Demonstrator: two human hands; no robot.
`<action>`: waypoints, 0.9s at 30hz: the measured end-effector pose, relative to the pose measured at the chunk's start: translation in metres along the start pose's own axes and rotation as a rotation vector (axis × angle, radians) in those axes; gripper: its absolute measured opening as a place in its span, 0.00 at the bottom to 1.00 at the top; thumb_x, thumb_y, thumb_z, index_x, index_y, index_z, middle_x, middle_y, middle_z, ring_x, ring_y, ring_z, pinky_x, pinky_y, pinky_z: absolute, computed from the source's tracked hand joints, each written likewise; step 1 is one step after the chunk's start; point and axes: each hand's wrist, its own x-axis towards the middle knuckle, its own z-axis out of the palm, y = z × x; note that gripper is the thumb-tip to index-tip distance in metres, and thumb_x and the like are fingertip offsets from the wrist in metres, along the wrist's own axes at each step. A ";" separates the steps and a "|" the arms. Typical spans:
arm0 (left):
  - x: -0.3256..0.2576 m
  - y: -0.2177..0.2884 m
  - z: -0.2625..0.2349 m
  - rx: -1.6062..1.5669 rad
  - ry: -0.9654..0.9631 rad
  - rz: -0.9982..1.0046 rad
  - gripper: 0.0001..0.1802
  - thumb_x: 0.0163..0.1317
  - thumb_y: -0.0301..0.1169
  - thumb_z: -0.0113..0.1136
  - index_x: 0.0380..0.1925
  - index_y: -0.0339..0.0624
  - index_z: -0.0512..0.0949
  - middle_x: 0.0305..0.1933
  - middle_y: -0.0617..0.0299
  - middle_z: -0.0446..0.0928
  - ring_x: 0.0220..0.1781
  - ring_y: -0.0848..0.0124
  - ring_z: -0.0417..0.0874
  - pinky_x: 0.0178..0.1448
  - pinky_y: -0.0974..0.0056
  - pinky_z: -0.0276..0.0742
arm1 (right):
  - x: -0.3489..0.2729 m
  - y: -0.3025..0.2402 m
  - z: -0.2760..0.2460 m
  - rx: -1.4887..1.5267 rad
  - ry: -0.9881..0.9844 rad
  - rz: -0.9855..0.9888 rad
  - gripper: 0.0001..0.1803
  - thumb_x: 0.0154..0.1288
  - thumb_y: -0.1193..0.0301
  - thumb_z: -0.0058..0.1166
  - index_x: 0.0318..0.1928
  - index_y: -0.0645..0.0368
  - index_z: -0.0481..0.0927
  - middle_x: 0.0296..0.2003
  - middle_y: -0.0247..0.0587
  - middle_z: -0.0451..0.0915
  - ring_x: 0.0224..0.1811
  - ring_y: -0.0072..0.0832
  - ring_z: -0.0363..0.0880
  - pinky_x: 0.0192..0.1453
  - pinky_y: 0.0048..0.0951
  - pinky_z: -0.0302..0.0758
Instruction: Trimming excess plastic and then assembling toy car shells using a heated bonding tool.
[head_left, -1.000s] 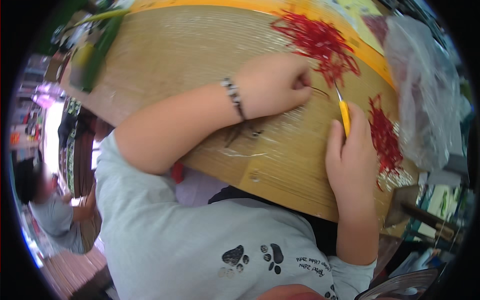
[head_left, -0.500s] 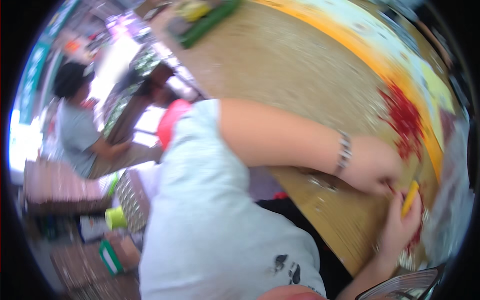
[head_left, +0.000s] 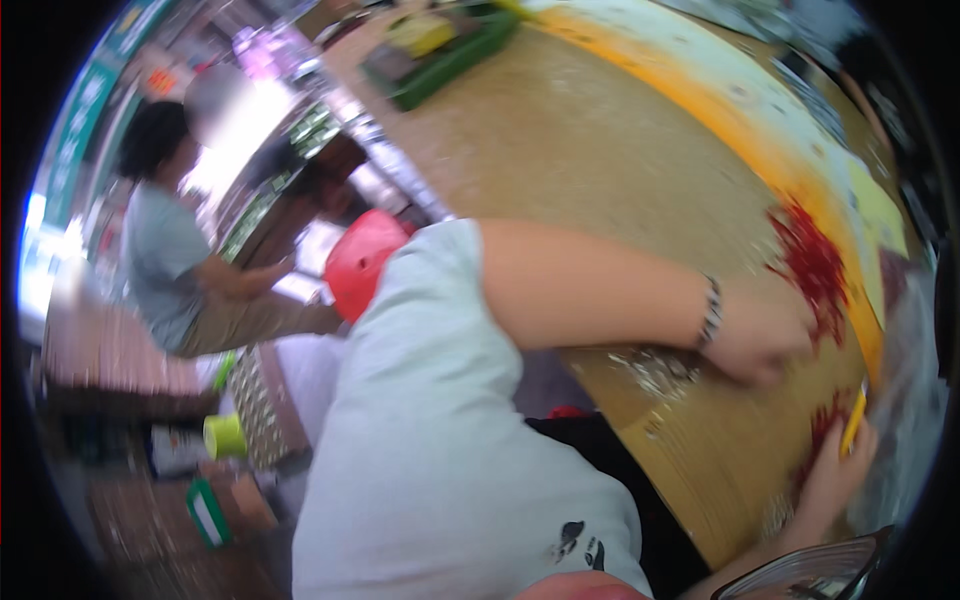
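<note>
My left hand [head_left: 762, 342], with a beaded bracelet [head_left: 710, 312] on its wrist, rests curled on the brown table [head_left: 600, 170] at the lower edge of a pile of red chilies [head_left: 815, 262]. Motion blur hides what its fingers hold. My right hand [head_left: 832, 482] is lower, near the table's edge, gripping a yellow-handled tool [head_left: 853, 422] that points up. More red pieces [head_left: 822, 428] lie just left of that tool.
A green tray [head_left: 450, 55] with items sits at the table's far end. A clear plastic bag [head_left: 900, 400] lies at the right and a metal bowl [head_left: 810, 578] at the lower right. Left of the table are a red stool [head_left: 360, 262], a seated person [head_left: 170, 262] and a green cup [head_left: 225, 435].
The view has swung to the left, so the table and both hands now sit at the right and the seated person is in view. Both hands stay at the red chilies.
</note>
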 end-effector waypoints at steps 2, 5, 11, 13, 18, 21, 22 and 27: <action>-0.010 -0.009 -0.013 0.127 0.020 -0.089 0.26 0.56 0.37 0.68 0.53 0.35 0.78 0.54 0.46 0.78 0.61 0.50 0.77 0.62 0.51 0.75 | -0.004 -0.024 0.004 0.054 0.052 -0.001 0.13 0.74 0.70 0.57 0.52 0.66 0.81 0.49 0.44 0.78 0.53 0.37 0.78 0.62 0.32 0.71; -0.021 -0.020 -0.017 0.160 0.014 -0.125 0.36 0.63 0.43 0.67 0.67 0.37 0.71 0.65 0.42 0.71 0.68 0.44 0.69 0.73 0.47 0.64 | -0.010 -0.054 -0.003 0.179 0.082 -0.018 0.11 0.72 0.73 0.58 0.50 0.66 0.83 0.45 0.41 0.78 0.48 0.34 0.79 0.57 0.30 0.73; -0.016 0.013 -0.025 0.240 -0.159 -0.174 0.30 0.70 0.43 0.61 0.72 0.55 0.71 0.61 0.48 0.70 0.66 0.51 0.69 0.74 0.50 0.63 | -0.026 -0.071 -0.015 0.490 0.141 0.008 0.09 0.66 0.78 0.60 0.44 0.70 0.81 0.38 0.44 0.76 0.38 0.32 0.76 0.45 0.30 0.73; -0.015 0.016 -0.025 0.236 -0.184 -0.188 0.29 0.71 0.42 0.60 0.70 0.53 0.73 0.62 0.51 0.70 0.66 0.52 0.69 0.74 0.50 0.63 | -0.027 -0.074 -0.016 0.527 0.104 0.002 0.09 0.66 0.78 0.59 0.44 0.70 0.80 0.37 0.44 0.76 0.37 0.33 0.76 0.44 0.31 0.73; -0.020 0.014 -0.021 0.306 -0.128 -0.119 0.27 0.69 0.40 0.62 0.67 0.49 0.77 0.61 0.53 0.72 0.65 0.53 0.71 0.72 0.52 0.66 | -0.028 -0.076 -0.012 0.465 0.038 -0.039 0.09 0.64 0.78 0.59 0.44 0.70 0.80 0.38 0.46 0.76 0.37 0.37 0.77 0.44 0.33 0.74; -0.019 0.013 -0.024 0.237 -0.073 -0.089 0.22 0.65 0.35 0.66 0.60 0.45 0.82 0.55 0.54 0.77 0.58 0.54 0.76 0.65 0.53 0.73 | -0.030 -0.077 -0.009 0.482 0.026 -0.051 0.09 0.64 0.78 0.60 0.43 0.69 0.80 0.37 0.47 0.76 0.37 0.38 0.77 0.44 0.34 0.73; -0.019 0.013 -0.025 0.235 -0.076 -0.092 0.22 0.65 0.35 0.66 0.60 0.45 0.82 0.55 0.54 0.77 0.58 0.54 0.76 0.65 0.53 0.73 | -0.031 -0.078 -0.010 0.478 0.012 -0.048 0.09 0.64 0.78 0.60 0.43 0.69 0.80 0.37 0.47 0.76 0.37 0.38 0.77 0.44 0.34 0.73; -0.019 0.008 -0.028 0.249 0.028 -0.121 0.08 0.60 0.27 0.69 0.41 0.42 0.85 0.41 0.58 0.81 0.45 0.57 0.81 0.53 0.54 0.78 | -0.032 -0.078 -0.009 0.466 -0.012 -0.045 0.09 0.64 0.77 0.60 0.43 0.69 0.80 0.37 0.47 0.75 0.36 0.39 0.76 0.43 0.35 0.73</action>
